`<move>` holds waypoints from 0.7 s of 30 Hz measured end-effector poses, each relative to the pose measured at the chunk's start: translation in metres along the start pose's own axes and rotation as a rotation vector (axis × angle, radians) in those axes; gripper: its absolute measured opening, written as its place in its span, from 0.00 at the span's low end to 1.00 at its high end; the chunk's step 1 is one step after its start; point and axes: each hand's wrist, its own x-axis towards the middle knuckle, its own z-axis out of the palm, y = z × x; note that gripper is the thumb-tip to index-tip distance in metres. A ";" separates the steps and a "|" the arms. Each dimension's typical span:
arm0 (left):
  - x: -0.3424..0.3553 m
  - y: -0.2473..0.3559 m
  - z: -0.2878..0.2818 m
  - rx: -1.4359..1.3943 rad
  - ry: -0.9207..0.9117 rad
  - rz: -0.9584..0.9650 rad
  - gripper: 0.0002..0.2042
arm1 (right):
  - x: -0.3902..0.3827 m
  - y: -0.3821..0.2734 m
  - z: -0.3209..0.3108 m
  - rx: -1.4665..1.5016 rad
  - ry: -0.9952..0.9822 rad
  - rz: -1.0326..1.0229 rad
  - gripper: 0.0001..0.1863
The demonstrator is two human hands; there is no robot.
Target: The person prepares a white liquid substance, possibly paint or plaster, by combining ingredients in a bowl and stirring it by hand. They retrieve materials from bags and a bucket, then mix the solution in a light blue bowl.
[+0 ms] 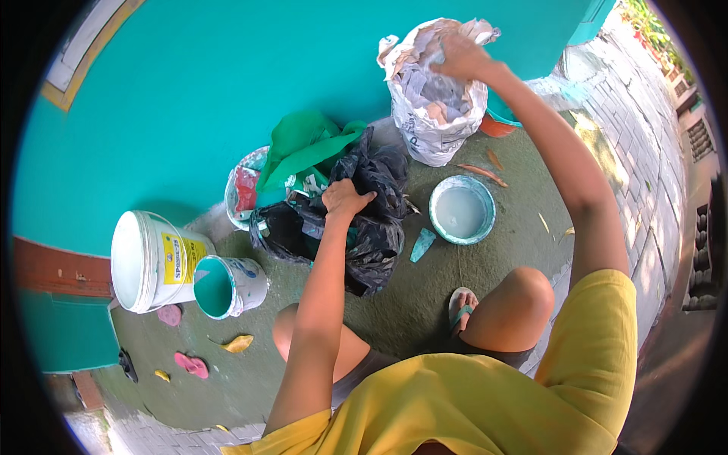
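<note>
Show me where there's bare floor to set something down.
Floor between the round basin and sandaled foot looks free, also right of the basin, barring fallen leaves. Crowded: by the teal wall, with black bag, green sheet and buckets.

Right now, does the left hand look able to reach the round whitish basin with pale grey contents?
Probably yes: the left hand is on the crumpled black plastic bag, and the basin stands nearby to the right, with apparently only bag folds between.

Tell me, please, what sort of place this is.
Probably an outdoor area beside a house: a flat turquoise painted wall, a sunlit grey block-paved path and leafy green plants suggest it.
</note>
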 end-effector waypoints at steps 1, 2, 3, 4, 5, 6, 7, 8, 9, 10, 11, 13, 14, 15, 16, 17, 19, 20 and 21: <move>-0.002 -0.003 0.001 0.028 0.033 0.005 0.26 | -0.008 -0.009 -0.027 -0.031 -0.041 0.002 0.38; 0.000 -0.003 0.003 -0.043 0.058 -0.026 0.28 | -0.015 -0.009 -0.043 -0.011 0.030 0.033 0.37; 0.005 -0.004 0.006 -0.113 0.082 -0.057 0.29 | -0.022 -0.007 -0.053 0.010 0.099 0.064 0.36; 0.009 -0.005 0.008 -0.182 0.104 -0.089 0.31 | -0.027 -0.003 -0.060 0.033 0.167 0.095 0.35; 0.006 0.004 0.005 -0.257 0.074 -0.125 0.32 | -0.032 0.007 -0.057 0.082 0.259 0.097 0.33; 0.004 0.012 0.002 -0.343 0.070 -0.108 0.34 | -0.037 0.019 -0.053 0.134 0.352 0.100 0.32; 0.000 0.019 -0.001 -0.423 0.062 -0.094 0.35 | -0.040 0.026 -0.049 0.191 0.443 0.107 0.31; -0.005 0.023 -0.005 -0.501 0.061 -0.087 0.37 | -0.049 0.019 -0.057 0.359 0.454 0.167 0.32; -0.012 0.028 -0.007 -0.445 0.053 -0.067 0.36 | -0.068 0.006 -0.070 0.531 0.462 0.229 0.33; -0.020 0.038 -0.008 -0.396 0.042 -0.038 0.37 | -0.088 -0.003 -0.081 0.692 0.467 0.297 0.34; -0.026 0.059 -0.007 -0.378 0.026 0.027 0.39 | -0.110 0.000 -0.099 0.661 0.551 0.268 0.28; -0.022 0.058 0.004 -0.314 -0.067 0.072 0.38 | -0.138 -0.002 -0.098 0.688 0.712 0.199 0.17; -0.019 0.052 0.005 -0.282 -0.106 0.089 0.39 | -0.160 0.012 -0.099 0.623 0.558 0.270 0.29; -0.012 0.041 0.009 -0.414 -0.040 0.093 0.35 | -0.178 0.014 -0.089 0.741 0.707 0.290 0.23; -0.009 0.034 0.008 -0.533 0.025 0.100 0.31 | -0.198 0.020 -0.081 0.710 0.729 0.336 0.23; -0.007 0.029 0.007 -0.512 0.152 0.187 0.25 | -0.219 0.026 -0.069 0.677 0.744 0.384 0.23; -0.015 0.029 -0.016 -1.102 -0.056 0.114 0.17 | -0.257 0.032 -0.034 0.773 0.802 0.407 0.19; -0.014 0.032 -0.026 -1.164 -0.027 0.173 0.17 | -0.277 0.037 -0.019 0.849 0.810 0.437 0.16; -0.010 0.029 -0.030 -1.244 -0.046 0.219 0.17 | -0.294 0.037 0.002 0.820 0.811 0.536 0.15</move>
